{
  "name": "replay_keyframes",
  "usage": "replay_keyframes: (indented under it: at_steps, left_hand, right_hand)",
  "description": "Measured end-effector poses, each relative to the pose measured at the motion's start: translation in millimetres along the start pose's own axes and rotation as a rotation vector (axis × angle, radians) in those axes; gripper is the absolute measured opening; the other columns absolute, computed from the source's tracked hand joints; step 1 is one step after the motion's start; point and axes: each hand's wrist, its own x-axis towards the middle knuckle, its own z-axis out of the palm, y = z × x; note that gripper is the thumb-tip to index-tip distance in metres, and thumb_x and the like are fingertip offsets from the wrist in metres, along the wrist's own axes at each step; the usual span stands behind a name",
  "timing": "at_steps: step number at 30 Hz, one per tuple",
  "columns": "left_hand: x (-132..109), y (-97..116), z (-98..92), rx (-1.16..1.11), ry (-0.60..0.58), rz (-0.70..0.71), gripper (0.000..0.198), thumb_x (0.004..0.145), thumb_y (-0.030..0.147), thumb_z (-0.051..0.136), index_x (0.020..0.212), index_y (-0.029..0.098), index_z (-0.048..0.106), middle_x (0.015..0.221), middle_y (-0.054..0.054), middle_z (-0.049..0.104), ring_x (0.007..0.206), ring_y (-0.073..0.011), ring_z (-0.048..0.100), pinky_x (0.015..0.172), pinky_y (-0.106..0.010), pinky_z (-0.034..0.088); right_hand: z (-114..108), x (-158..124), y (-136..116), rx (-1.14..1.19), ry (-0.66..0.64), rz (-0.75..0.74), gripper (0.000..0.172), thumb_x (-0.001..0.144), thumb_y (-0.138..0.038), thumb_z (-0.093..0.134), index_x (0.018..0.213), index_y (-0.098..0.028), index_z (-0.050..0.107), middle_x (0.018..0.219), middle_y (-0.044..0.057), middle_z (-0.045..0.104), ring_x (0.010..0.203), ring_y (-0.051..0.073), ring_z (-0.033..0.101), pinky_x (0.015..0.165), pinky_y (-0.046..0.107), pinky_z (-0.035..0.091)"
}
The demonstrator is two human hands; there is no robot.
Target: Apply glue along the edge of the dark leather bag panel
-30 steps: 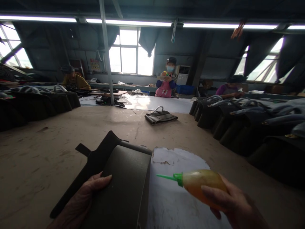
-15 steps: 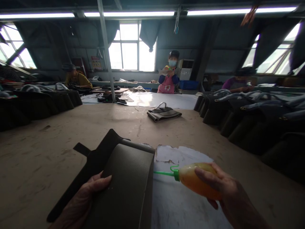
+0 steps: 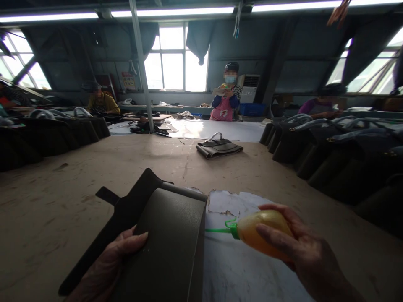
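Note:
A dark leather bag piece (image 3: 170,235) with an open flap and a narrow strap tab lies slanted before me. My left hand (image 3: 116,256) grips its left side, thumb on top and the other fingers hidden beneath. In my right hand (image 3: 302,243) is a squeeze bottle (image 3: 262,233) of orange-yellow liquid with a green cap and a long green nozzle. The nozzle points left, its tip at the bag piece's right edge; whether it touches I cannot tell. Under both lies a worn white sheet (image 3: 248,264) with torn, stained edges.
A finished-looking handbag (image 3: 218,147) lies farther back on the brown tabletop (image 3: 151,155). Rows of dark bags with wrapped handles stand left (image 3: 63,134) and right (image 3: 330,151). A metal pole (image 3: 143,71) rises at the far edge. Several people work beyond.
The view has shifted slightly. My right hand's fingers have changed their hold a little on the bottle, whose nozzle stays by the bag piece's edge. My left hand keeps its grip.

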Motion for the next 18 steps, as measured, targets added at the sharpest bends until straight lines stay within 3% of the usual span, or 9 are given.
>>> replay_keyframes:
  at_steps: [6, 11, 18]
  left_hand:
    - [7.3, -1.6, -5.8, -0.022, -0.021, 0.014, 0.042, 0.061, 0.009, 0.074, 0.102, 0.012, 0.064, 0.075, -0.014, 0.070, 0.068, -0.0356, 0.067, 0.055, -0.043, 0.056]
    - [3.7, 7.4, 3.4, -0.042, -0.003, -0.003, 0.061, 0.056, -0.007, 0.068, 0.115, 0.009, 0.061, 0.076, -0.012, 0.072, 0.081, -0.0352, 0.068, 0.068, -0.039, 0.060]
    - [0.3, 9.7, 6.2, -0.106, 0.045, -0.010, 0.063, 0.057, -0.009, 0.068, 0.117, 0.010, 0.059, 0.075, -0.009, 0.073, 0.085, -0.0337, 0.068, 0.069, -0.038, 0.060]
  right_hand:
    - [3.9, 1.1, 3.6, -0.071, 0.028, -0.192, 0.044, 0.068, -0.049, 0.068, 0.099, -0.021, 0.057, 0.080, 0.000, 0.059, 0.068, 0.018, 0.055, 0.057, 0.023, 0.046]
    - [6.1, 2.2, 9.2, -0.128, 0.032, -0.315, 0.039, 0.074, -0.049, 0.064, 0.101, -0.023, 0.056, 0.078, -0.003, 0.059, 0.062, 0.016, 0.056, 0.056, 0.025, 0.045]
    - [8.5, 4.7, 7.6, -0.172, 0.042, -0.341, 0.036, 0.075, -0.049, 0.061, 0.100, -0.024, 0.056, 0.070, -0.006, 0.059, 0.056, 0.014, 0.055, 0.052, 0.024, 0.043]
